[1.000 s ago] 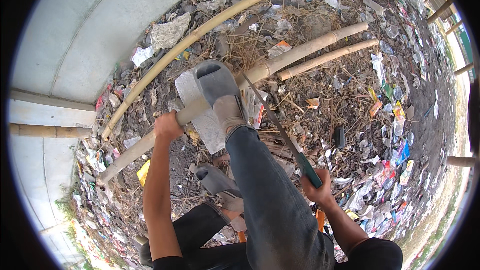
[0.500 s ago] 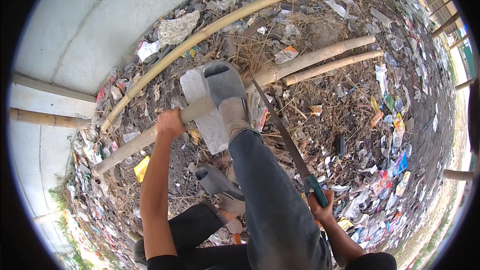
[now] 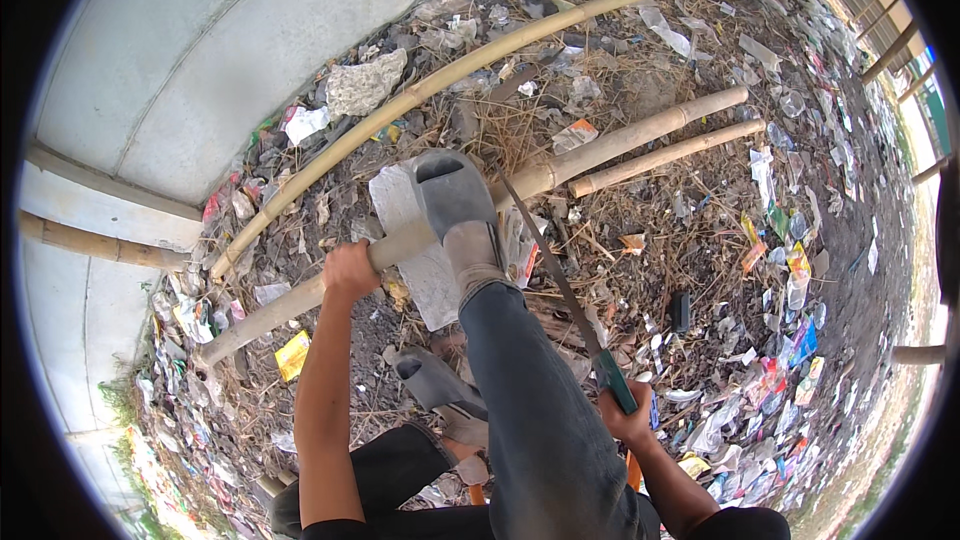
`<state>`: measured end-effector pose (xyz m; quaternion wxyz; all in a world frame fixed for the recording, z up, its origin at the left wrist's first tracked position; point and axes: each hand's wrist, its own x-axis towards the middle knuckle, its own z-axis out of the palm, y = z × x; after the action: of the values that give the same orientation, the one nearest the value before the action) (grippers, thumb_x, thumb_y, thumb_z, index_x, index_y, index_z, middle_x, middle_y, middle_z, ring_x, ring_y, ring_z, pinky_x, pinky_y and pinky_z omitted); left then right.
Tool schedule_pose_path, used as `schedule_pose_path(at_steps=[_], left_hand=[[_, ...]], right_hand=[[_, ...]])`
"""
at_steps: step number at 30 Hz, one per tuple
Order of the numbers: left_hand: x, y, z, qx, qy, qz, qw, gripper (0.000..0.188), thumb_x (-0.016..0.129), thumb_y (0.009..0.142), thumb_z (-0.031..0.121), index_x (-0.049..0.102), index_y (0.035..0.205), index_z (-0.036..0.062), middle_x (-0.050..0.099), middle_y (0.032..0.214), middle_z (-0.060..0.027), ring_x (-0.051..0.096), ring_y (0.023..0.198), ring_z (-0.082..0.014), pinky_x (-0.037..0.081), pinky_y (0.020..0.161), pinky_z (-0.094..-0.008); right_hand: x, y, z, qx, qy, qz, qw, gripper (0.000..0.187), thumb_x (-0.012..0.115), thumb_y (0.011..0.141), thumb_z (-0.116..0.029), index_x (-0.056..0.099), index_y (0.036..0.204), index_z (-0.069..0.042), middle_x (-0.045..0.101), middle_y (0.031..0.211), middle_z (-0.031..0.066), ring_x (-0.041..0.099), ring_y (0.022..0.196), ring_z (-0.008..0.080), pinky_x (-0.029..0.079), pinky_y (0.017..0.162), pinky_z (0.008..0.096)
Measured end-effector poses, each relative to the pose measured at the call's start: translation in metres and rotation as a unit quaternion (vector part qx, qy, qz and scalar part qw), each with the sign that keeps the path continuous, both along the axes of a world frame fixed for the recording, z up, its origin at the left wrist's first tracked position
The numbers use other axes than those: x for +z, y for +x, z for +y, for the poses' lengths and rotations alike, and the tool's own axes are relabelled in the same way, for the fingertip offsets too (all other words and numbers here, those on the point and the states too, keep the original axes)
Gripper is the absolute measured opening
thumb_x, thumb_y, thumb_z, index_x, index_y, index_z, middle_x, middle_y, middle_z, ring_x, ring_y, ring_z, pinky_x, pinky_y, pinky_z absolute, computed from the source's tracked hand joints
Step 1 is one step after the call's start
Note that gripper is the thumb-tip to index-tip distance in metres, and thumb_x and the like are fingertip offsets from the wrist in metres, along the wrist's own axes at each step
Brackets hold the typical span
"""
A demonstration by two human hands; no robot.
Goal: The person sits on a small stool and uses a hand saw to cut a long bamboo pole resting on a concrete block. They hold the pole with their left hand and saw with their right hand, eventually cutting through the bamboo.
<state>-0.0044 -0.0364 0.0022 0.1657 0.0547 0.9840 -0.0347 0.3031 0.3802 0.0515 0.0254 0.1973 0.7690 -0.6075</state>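
A thick bamboo pole [image 3: 620,146] lies slantwise across a flat pale stone block [image 3: 430,290]. My left hand [image 3: 351,270] is wrapped round the pole, left of the block. My foot, in a grey slipper [image 3: 457,198], presses the pole down on the block. My right hand [image 3: 627,412] is closed round the green handle of a handsaw [image 3: 560,275]. The saw's blade slants up and to the left, its tip end against the pole just right of the slipper. My other slipper [image 3: 437,382] rests on the ground nearer to me.
Beyond the pole, a long curved bamboo pole [image 3: 400,105] lies along a grey wall [image 3: 220,50], with a rough stone [image 3: 366,83] between them. A thinner bamboo piece [image 3: 670,157] lies right of the held pole. Plastic litter and dry straw cover the ground around.
My right hand has drawn back slightly to the left and nearer with the saw. The whole view has shifted a little; my left hand and foot keep their places on the pole.
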Motion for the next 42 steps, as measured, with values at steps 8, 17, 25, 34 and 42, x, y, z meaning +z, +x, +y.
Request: schedule_pose_path(at_steps=[8, 17, 25, 34, 42], left_hand=[[0.002, -0.018, 0.042, -0.023, 0.007, -0.006, 1.0, 0.042, 0.079, 0.073, 0.028, 0.069, 0.107, 0.0071, 0.075, 0.104, -0.0189, 0.073, 0.098, -0.037, 0.059, 0.092, -0.0465], [0.002, -0.004, 0.002, 0.002, -0.006, -0.012, 1.0, 0.046, 0.083, 0.069, 0.028, 0.068, 0.106, 0.0061, 0.075, 0.101, -0.0191, 0.073, 0.097, -0.0359, 0.059, 0.091, -0.0453], [0.001, -0.01, 0.033, -0.01, 0.014, -0.016, 1.0, 0.05, 0.084, 0.069, 0.031, 0.069, 0.11, 0.0078, 0.075, 0.103, -0.0195, 0.073, 0.099, -0.0366, 0.059, 0.09, -0.0464], [-0.008, 0.002, 0.001, 0.003, -0.02, 0.0, 1.0, 0.042, 0.079, 0.072, 0.024, 0.07, 0.111, 0.0096, 0.076, 0.104, -0.0188, 0.073, 0.102, -0.0381, 0.058, 0.094, -0.0482], [-0.001, -0.007, 0.02, -0.001, -0.011, -0.009, 1.0, 0.042, 0.078, 0.073, 0.025, 0.069, 0.111, 0.0095, 0.076, 0.104, -0.0172, 0.073, 0.102, -0.0359, 0.058, 0.093, -0.0468]], right_hand=[[-0.081, -0.272, -0.019, -0.074, 0.035, 0.128, 0.988, 0.03, 0.07, 0.084, -0.02, 0.06, 0.069, 0.005, 0.052, 0.054, 0.0103, 0.05, 0.054, 0.0138, 0.045, 0.054, 0.0377], [0.0, 0.02, 0.016, 0.032, 0.023, -0.025, 0.999, 0.021, 0.058, 0.084, -0.001, 0.056, 0.063, 0.0, 0.052, 0.054, -0.002, 0.048, 0.053, 0.0046, 0.037, 0.046, 0.0294], [-0.064, -0.233, -0.036, 0.004, 0.122, 0.103, 0.987, 0.028, 0.07, 0.083, -0.021, 0.063, 0.073, 0.004, 0.059, 0.06, 0.014, 0.056, 0.055, 0.0176, 0.048, 0.057, 0.0384], [-0.058, 0.008, 0.023, 0.075, 0.058, 0.021, 0.995, 0.015, 0.066, 0.081, -0.007, 0.065, 0.067, 0.0, 0.059, 0.055, 0.0059, 0.057, 0.052, 0.0084, 0.046, 0.049, 0.0304], [-0.096, -0.163, -0.034, 0.024, 0.018, 0.078, 0.997, 0.021, 0.069, 0.08, -0.015, 0.063, 0.069, 0.001, 0.059, 0.055, 0.0072, 0.053, 0.051, 0.0136, 0.045, 0.052, 0.0358]])
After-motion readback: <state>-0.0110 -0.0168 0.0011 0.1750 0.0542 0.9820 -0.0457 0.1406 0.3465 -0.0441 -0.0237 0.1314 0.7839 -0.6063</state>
